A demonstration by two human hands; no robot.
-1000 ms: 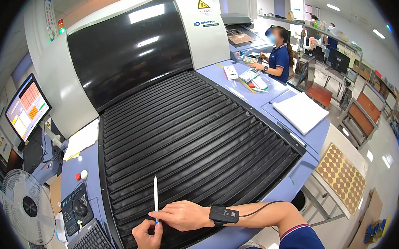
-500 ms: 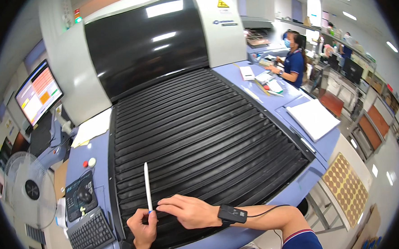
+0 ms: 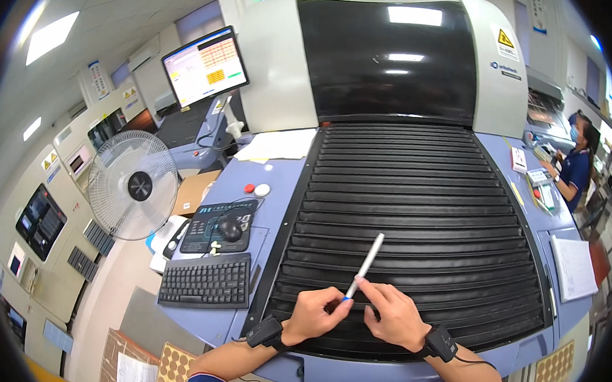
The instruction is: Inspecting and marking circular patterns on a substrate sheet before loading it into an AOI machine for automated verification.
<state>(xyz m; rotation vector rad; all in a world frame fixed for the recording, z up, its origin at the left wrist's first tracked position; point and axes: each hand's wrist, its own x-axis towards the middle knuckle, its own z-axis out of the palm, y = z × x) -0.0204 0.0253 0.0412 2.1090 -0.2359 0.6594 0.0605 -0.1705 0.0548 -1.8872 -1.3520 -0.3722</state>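
Observation:
A slim white stick (image 3: 370, 258) with a blue lower end, pen-like in shape, tilts up and to the right above the black ribbed bed (image 3: 418, 213). Thumb and fingers of my left hand (image 3: 314, 315) are closed around its blue end. My right hand (image 3: 397, 315) is beside it, with the index fingertip touching the stick's lower half and the thumb held apart. Each wrist wears a black strapped device with a cable.
A large machine with a dark glossy cover (image 3: 389, 62) stands behind the bed. To the left are a keyboard (image 3: 205, 282), a mouse (image 3: 230, 227), a monitor (image 3: 206, 68) and a fan (image 3: 136, 182). At right, a paper stack (image 3: 573, 267) lies on the ledge; a person (image 3: 578, 170) works beyond.
My view has swung left, bringing the keyboard, monitor and fan further in. The stick has gone from nearly upright to leaning right; my left hand still holds its blue end.

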